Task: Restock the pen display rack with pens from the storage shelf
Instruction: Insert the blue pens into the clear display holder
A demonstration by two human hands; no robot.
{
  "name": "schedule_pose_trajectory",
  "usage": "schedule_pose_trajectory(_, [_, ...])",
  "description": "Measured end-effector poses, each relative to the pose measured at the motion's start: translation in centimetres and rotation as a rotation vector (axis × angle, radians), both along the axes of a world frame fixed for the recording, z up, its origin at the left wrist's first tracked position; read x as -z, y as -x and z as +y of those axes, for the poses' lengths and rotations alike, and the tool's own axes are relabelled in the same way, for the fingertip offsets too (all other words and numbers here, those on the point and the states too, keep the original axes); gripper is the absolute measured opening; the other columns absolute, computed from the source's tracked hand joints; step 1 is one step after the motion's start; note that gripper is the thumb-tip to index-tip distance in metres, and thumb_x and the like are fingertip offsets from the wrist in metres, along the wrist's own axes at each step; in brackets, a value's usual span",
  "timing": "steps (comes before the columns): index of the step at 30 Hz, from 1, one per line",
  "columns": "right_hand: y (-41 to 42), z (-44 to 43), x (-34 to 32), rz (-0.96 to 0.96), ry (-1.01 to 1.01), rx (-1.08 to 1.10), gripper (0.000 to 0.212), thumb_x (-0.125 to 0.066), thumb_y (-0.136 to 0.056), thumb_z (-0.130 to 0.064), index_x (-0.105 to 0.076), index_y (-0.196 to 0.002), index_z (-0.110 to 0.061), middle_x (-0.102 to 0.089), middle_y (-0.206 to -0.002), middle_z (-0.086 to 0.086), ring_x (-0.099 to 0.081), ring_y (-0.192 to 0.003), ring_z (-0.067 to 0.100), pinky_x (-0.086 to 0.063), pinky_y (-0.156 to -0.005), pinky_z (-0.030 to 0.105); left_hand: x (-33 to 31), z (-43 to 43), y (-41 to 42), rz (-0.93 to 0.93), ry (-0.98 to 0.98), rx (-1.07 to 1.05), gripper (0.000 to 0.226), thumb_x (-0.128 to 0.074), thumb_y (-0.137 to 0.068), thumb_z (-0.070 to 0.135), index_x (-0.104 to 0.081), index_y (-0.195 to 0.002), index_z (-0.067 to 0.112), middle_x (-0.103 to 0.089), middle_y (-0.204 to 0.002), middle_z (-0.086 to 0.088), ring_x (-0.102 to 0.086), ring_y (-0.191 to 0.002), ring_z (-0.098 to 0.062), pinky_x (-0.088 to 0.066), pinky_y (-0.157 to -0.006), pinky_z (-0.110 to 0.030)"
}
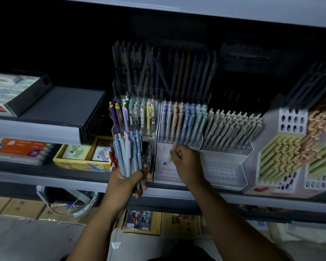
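Left hand (129, 182), lower centre: fingers wrapped around bundle of pastel pens (128, 153), upright. Right hand (186, 162), centre: fingers pinched on one blurred pen (172, 150) at white display rack (169, 174).

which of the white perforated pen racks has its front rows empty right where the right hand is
The white rack just right of the clear acrylic holder. Its front holes stand bare beneath the right hand, with pastel pens only at the back; the others look fuller.

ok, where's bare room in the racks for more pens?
Free: front holes of the white perforated rack by the right hand, and the neighbouring rack's lower tier. Crowded: the pastel pen rows behind.
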State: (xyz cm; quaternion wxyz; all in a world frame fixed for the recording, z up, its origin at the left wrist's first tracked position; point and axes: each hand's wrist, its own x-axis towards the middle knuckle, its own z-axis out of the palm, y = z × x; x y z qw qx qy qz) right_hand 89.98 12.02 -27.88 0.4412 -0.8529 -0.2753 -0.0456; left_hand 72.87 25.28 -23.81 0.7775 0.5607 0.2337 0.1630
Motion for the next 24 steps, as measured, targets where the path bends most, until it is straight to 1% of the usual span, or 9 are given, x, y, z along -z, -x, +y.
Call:
schedule_pose_trajectory(3, [-0.3, 0.4, 0.3, -0.013, 0.095, -0.005, 0.037, -0.070, -0.094, -0.013, -0.048, -0.063, -0.009, -0.048, -0.057, 0.001, -0.051, -0.057, 0.018, -0.032, -0.057, 0.027, 0.1, 0.1, 0.1, 0.002, 0.010, 0.002, 0.007, -0.057, -0.097, -0.008, -0.061, -0.103, -0.009, -0.072, -0.083, -0.025, -0.053, -0.052, -0.025, -0.037, -0.039, -0.024])
schedule_pose_trajectory(5, [-0.2, 0.6, 0.6, -0.016, 0.148, 0.000, 0.039, -0.071, -0.092, -0.013, -0.047, -0.062, -0.014, -0.047, -0.056, 0.004, -0.056, -0.058, 0.023, -0.037, -0.060, 0.027, 0.1, 0.0, 0.1, 0.005, 0.006, 0.006, 0.006, -0.056, -0.097, -0.007, -0.062, -0.096, -0.009, -0.072, -0.087, -0.028, -0.052, -0.053, -0.025, -0.036, -0.039, -0.024])
schedule_pose_trajectory(9, [0.1, 0.8, 0.8, 0.021, 0.191, 0.020, 0.028, -0.069, -0.094, -0.015, -0.061, -0.070, -0.006, -0.065, -0.069, 0.017, -0.065, -0.068, 0.029, -0.036, -0.064, 0.024, 0.1, -0.5, -0.1, 0.004, 0.022, 0.015, 0.012, -0.052, -0.099, -0.007, -0.061, -0.091, -0.008, -0.072, -0.091, -0.031, -0.052, -0.054, -0.026, -0.036, -0.040, -0.024])
schedule_pose_trajectory(12, [0.2, 1.0, 0.5, 0.055, 0.193, 0.041, 0.026, -0.067, -0.096, -0.016, -0.065, -0.076, 0.000, -0.067, -0.074, 0.019, -0.065, -0.072, 0.028, -0.035, -0.066, 0.023, 0.0, -1.0, -0.1, -0.004, 0.032, 0.017, 0.010, -0.054, -0.099, -0.006, -0.061, -0.092, -0.005, -0.072, -0.090, -0.030, -0.055, -0.055, -0.025, -0.038, -0.040, -0.025])
schedule_pose_trajectory(15, [0.2, 0.9, 0.5, 0.140, 0.192, 0.065, 0.022, -0.069, -0.095, -0.018, -0.066, -0.083, 0.001, -0.069, -0.077, 0.017, -0.064, -0.072, 0.025, -0.042, -0.065, 0.028, -0.1, -1.5, -0.2, -0.014, 0.084, 0.001, 0.003, -0.059, -0.098, -0.004, -0.062, -0.097, -0.004, -0.072, -0.087, -0.026, -0.057, -0.055, -0.028, -0.040, -0.039, -0.026])
schedule_pose_trajectory(17, [0.7, 0.6, 0.0, 0.196, 0.165, 0.108, 0.017, -0.071, -0.093, -0.016, -0.066, -0.092, 0.000, -0.069, -0.083, 0.014, -0.064, -0.074, 0.023, -0.049, -0.067, 0.031, -0.1, -1.6, -0.2, -0.019, 0.103, -0.010, 0.004, -0.061, -0.097, -0.003, -0.062, -0.100, -0.003, -0.069, -0.084, -0.024, -0.058, -0.055, -0.028, -0.041, -0.039, -0.026])
schedule_pose_trajectory(19, [1.5, 0.2, -0.7, 0.201, 0.089, 0.108, 0.010, -0.071, -0.090, -0.011, -0.065, -0.091, -0.003, -0.069, -0.084, 0.011, -0.063, -0.076, 0.021, -0.048, -0.067, 0.029, -0.1, -1.8, -0.2, -0.021, 0.111, -0.020, 0.007, -0.062, -0.096, -0.003, -0.064, -0.102, -0.002, -0.064, -0.080, -0.021, -0.058, -0.055, -0.027, -0.040, -0.038, -0.026])
schedule_pose_trajectory(21, [2.5, 0.0, -2.2, 0.244, -0.010, 0.037, 0.005, -0.070, -0.091, -0.010, -0.067, -0.087, -0.008, -0.070, -0.085, 0.008, -0.066, -0.078, 0.020, -0.050, -0.070, 0.031, -0.1, -2.1, -0.4, -0.018, 0.120, -0.024, 0.010, -0.063, -0.096, -0.002, -0.064, -0.106, -0.003, -0.061, -0.077, -0.018, -0.059, -0.056, -0.027, -0.040, -0.038, -0.026])
schedule_pose_trajectory(24, [4.0, -0.2, -5.0, 0.464, -0.196, -0.126, 0.009, -0.064, -0.097, -0.015, -0.070, -0.090, -0.013, -0.072, -0.082, 0.007, -0.069, -0.072, 0.023, -0.058, -0.067, 0.038, -0.1, -2.6, -0.7, -0.005, 0.128, -0.029, 0.013, -0.063, -0.096, 0.000, -0.065, -0.108, -0.005, -0.060, -0.070, -0.017, -0.062, -0.057, -0.027, -0.042, -0.038, -0.026])
